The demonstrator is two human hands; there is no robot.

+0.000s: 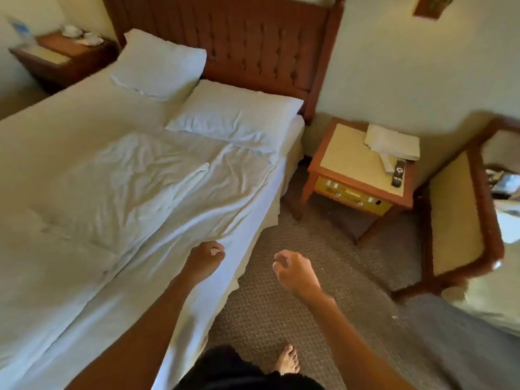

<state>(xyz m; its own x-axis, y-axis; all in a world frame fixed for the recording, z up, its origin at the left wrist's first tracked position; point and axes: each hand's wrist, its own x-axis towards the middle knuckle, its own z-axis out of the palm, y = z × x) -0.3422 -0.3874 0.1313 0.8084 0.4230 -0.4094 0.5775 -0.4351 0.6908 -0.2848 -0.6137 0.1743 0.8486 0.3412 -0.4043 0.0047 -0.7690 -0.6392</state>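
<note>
A bed with a wrinkled white sheet [146, 192] fills the left half of the view. Two white pillows [236, 116] lie at its head, against a dark red padded headboard [253, 38]. My left hand [206, 257] hovers over the sheet at the bed's right edge, fingers loosely curled, and I see nothing in it. My right hand [295, 273] is stretched out above the carpet beside the bed, its fingers also loosely curled and holding nothing.
A wooden bedside table [346, 161] stands to the right of the bed, with folded white cloth [391, 142] and a black remote [398, 173] on it. At the far right is a wooden chair [455, 218]. A second nightstand [62, 54] is at the back left. My bare foot [287, 358] is on brown carpet [309, 235].
</note>
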